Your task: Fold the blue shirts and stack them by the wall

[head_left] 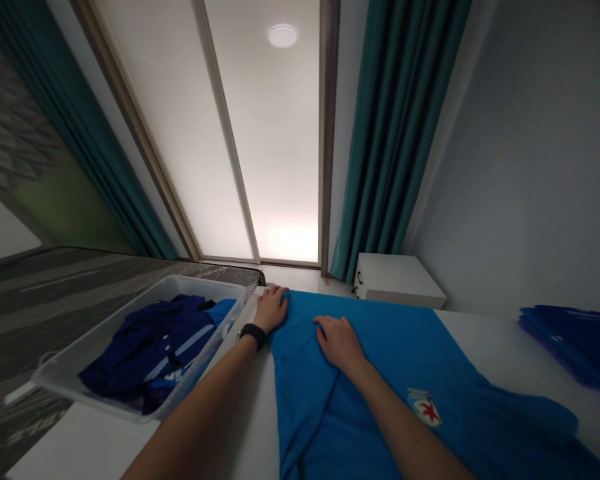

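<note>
A bright blue shirt point(380, 373) with a small crest bearing a red star point(425, 407) lies spread on a white table point(500, 353). My left hand point(271, 308), with a black watch on its wrist, presses flat on the shirt's far left corner, fingers stretched out. My right hand point(337, 341) rests palm down on the cloth a little nearer to me, fingers together and flat, beside a fold in the fabric. Neither hand grips anything.
A clear plastic bin point(105, 343) of dark blue clothes sits on the table's left edge. Folded dark blue garments point(575, 340) are stacked at the right. Beyond the table stand a white cabinet point(397, 280), teal curtains point(395, 133) and a frosted sliding door.
</note>
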Tool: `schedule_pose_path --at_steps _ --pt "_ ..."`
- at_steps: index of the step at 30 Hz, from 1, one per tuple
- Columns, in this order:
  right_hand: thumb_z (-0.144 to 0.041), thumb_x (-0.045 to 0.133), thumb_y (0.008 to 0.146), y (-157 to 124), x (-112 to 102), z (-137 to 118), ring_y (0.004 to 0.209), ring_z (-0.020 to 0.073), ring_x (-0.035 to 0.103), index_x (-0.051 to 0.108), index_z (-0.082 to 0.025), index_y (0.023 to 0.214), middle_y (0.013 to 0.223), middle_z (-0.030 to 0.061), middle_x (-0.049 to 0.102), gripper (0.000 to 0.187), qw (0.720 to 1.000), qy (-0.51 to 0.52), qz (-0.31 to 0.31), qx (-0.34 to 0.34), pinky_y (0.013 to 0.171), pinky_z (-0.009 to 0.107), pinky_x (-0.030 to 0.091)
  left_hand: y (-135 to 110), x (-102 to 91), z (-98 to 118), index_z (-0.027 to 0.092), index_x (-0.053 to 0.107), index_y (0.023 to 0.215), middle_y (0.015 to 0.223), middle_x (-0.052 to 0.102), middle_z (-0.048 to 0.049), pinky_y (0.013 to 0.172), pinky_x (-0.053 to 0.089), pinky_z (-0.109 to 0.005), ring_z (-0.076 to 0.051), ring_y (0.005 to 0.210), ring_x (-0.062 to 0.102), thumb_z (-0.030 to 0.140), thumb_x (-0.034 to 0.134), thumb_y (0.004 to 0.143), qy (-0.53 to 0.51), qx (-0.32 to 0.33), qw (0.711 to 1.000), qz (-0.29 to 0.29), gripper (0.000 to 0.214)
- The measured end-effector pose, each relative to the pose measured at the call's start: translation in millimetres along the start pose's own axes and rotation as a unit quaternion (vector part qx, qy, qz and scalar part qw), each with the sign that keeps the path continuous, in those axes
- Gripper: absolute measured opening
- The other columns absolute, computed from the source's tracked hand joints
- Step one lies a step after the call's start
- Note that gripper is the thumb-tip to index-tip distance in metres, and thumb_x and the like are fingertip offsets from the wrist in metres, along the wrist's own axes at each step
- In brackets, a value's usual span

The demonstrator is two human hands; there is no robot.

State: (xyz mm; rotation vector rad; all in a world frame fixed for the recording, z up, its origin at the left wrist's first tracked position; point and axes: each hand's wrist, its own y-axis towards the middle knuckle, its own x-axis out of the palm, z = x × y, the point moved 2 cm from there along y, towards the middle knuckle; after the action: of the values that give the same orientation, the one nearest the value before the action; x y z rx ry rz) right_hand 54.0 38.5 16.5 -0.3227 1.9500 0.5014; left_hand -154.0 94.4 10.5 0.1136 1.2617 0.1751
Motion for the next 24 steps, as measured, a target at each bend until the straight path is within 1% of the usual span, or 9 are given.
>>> schedule_pose_path --at_steps 2,4,6,10,15,16,18,21,24 --pt "-0.022 0.036 0.099 0.0 0.1 0.6 0.104 0.0202 0.062 0.061 -0.022 0.117 0.114 0.0068 0.07 0.03 1.0 -0.003 0.002 0.001 0.089 0.034 0.036 -8.5 -0.2 -1.8 0.029 0.055 0.133 0.15 0.045 -0.0024 0.11 0.029 -0.042 -0.026 0.137 0.036 0.025 0.043 0.095 0.006 0.039 0.999 -0.019 0.039" --pt "-0.022 0.036 0.099 -0.2 0.2 1.0 0.103 0.02 0.062 0.061 -0.022 0.117 0.114 0.0068 0.07 0.03 1.0 -0.004 0.001 0.002 0.089 0.034 0.036 -14.0 -0.7 -6.1 0.029 0.052 0.136 0.153 0.041 -0.0007 0.113 0.026 -0.041 -0.023 0.14 0.033 0.024 0.041 0.096 0.01 0.06 0.998 -0.035 0.042" --pt "-0.022 0.036 0.099 -0.5 0.1 1.3 0.103 0.0199 0.062 0.061 -0.022 0.117 0.115 0.0068 0.069 0.03 1.0 -0.003 0.0 0.003 0.089 0.034 0.036 -16.9 -1.0 -11.4 0.027 0.049 0.14 0.153 0.042 -0.0025 0.115 0.023 -0.04 -0.023 0.14 0.034 0.025 0.038 0.098 0.013 0.061 0.997 -0.042 0.044" --pt "-0.021 0.037 0.098 -1.2 0.1 2.4 0.104 0.0196 0.062 0.061 -0.022 0.115 0.115 0.0062 0.069 0.03 1.0 0.006 0.006 -0.001 0.088 0.034 0.037 -17.3 -1.0 -18.4 0.023 0.045 0.144 0.153 0.042 -0.0069 0.117 0.019 -0.043 -0.024 0.142 0.033 0.026 0.035 0.1 0.015 0.035 0.998 -0.039 0.045" --pt "-0.02 0.039 0.098 -2.2 1.3 5.0 0.106 0.0197 0.062 0.062 -0.022 0.114 0.115 0.0064 0.069 0.029 1.0 0.007 0.008 0.0 0.088 0.034 0.036 -15.9 -4.9 -18.5 0.025 0.043 0.145 0.153 0.041 -0.0067 0.119 0.017 -0.046 -0.024 0.143 0.032 0.027 0.036 0.099 -0.001 0.031 0.999 -0.045 0.047" --pt "-0.02 0.039 0.097 -2.3 1.6 5.5 0.106 0.0199 0.062 0.062 -0.022 0.114 0.115 0.0065 0.069 0.029 1.0 0.008 0.01 0.0 0.088 0.034 0.036 -16.5 -6.7 -18.2 0.025 0.042 0.146 0.154 0.04 -0.0061 0.119 0.018 -0.046 -0.024 0.143 0.032 0.028 0.038 0.098 -0.006 0.036 0.998 -0.048 0.048" --pt "-0.02 0.039 0.097 -2.6 2.0 6.0 0.106 0.0201 0.062 0.062 -0.022 0.114 0.114 0.0064 0.069 0.029 1.0 0.009 0.01 -0.002 0.089 0.034 0.036 -19.4 -10.5 -17.5 0.026 0.04 0.148 0.156 0.037 -0.0041 0.119 0.019 -0.041 -0.022 0.143 0.032 0.029 0.041 0.097 -0.015 0.055 0.997 -0.055 0.051" --pt "-0.02 0.039 0.097 -2.7 2.1 5.8 0.106 0.0201 0.062 0.062 -0.022 0.115 0.115 0.006 0.069 0.029 1.0 0.008 0.008 -0.001 0.089 0.035 0.036 -27.2 -14.2 -16.6 0.026 0.043 0.146 0.155 0.037 -0.0008 0.119 0.021 -0.033 -0.017 0.143 0.032 0.032 0.039 0.098 -0.024 0.085 0.994 -0.066 0.048" --pt "-0.019 0.039 0.097 -2.9 1.2 5.0 0.107 0.0201 0.061 0.061 -0.022 0.116 0.116 0.0064 0.069 0.029 1.0 0.003 0.009 -0.003 0.09 0.035 0.036 -36.0 -13.4 -17.0 0.029 0.048 0.143 0.153 0.041 0.0007 0.12 0.018 -0.036 -0.017 0.143 0.033 0.035 0.035 0.101 -0.021 0.09 0.993 -0.073 0.045"
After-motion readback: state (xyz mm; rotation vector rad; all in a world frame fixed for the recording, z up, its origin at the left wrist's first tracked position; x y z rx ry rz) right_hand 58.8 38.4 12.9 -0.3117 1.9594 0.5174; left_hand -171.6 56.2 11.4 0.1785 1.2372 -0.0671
